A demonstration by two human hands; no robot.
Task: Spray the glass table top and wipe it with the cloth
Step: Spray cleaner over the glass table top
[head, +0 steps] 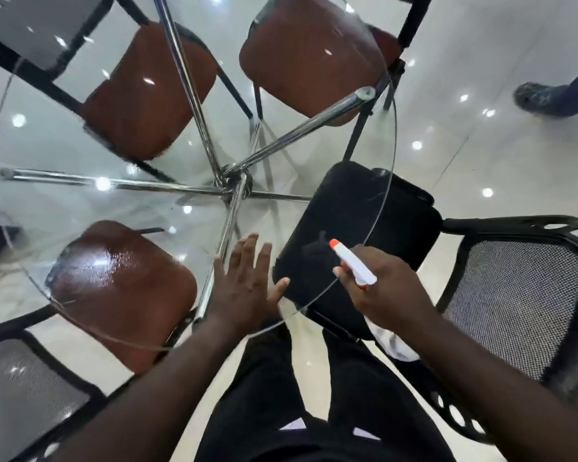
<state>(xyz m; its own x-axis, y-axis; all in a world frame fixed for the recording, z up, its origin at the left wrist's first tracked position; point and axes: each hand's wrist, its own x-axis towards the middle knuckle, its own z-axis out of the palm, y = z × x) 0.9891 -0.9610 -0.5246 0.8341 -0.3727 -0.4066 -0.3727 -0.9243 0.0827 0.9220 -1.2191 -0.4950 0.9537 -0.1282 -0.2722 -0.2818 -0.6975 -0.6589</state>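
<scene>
One round glass table top [54, 145] spreads ahead of both hands, on chrome legs [194, 95] that meet at one hub beyond the left fingertips. Four chair seats show through it: three brown seats [147, 95] and one black seat [347, 211] just ahead of the right hand. The left hand [247, 288] is released, with fingers straight and spread, palm down over the glass near its closest edge. Just to its right, the right hand [384, 291] grasps the one spray bottle [354, 265], orange nozzle aimed over the glass. A white shape [394, 345] under the right wrist could be cloth or bottle; I cannot tell.
</scene>
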